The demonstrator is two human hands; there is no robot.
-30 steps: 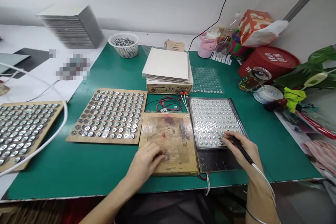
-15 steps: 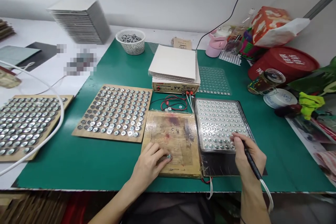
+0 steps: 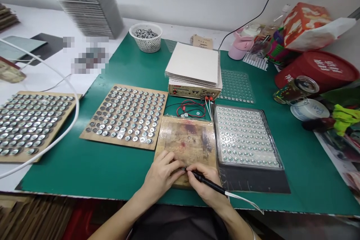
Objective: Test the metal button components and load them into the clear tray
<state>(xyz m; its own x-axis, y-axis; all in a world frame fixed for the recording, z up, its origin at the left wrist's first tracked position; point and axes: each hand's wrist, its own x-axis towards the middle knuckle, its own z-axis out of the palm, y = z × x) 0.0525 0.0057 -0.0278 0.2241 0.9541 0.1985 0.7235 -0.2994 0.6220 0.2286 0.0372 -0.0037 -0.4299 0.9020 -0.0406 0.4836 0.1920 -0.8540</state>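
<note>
Black pen (image 3: 209, 183) in R hand (image 3: 208, 195), tip unclr.

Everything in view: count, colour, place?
block: 1, tan, front middle
disc: 1, colour unclear, over block
pen: 1, black, over block
tray: 1, clear, right; silvery discs inside, uncounted
pad: 1, black, under tray
boards: 2, brown, left, bearing discs
basket: 1, white, back
instrument: 1, beige, behind block
sheets: several, white, on instrument
leads: uncounted, red/black, behind block
jug: 1, pink, back right
box: 1, orange/white, back right
tub: 1, red, right
mug: 1, dark, right
bowl: 1, white, right
stack: 1, grey, back left
mat: 1, green, beneath block
clutter: uncounted, mixed, edges
left hand: 1, bare, at disc
right hand: 1, bare, holding pen
</note>
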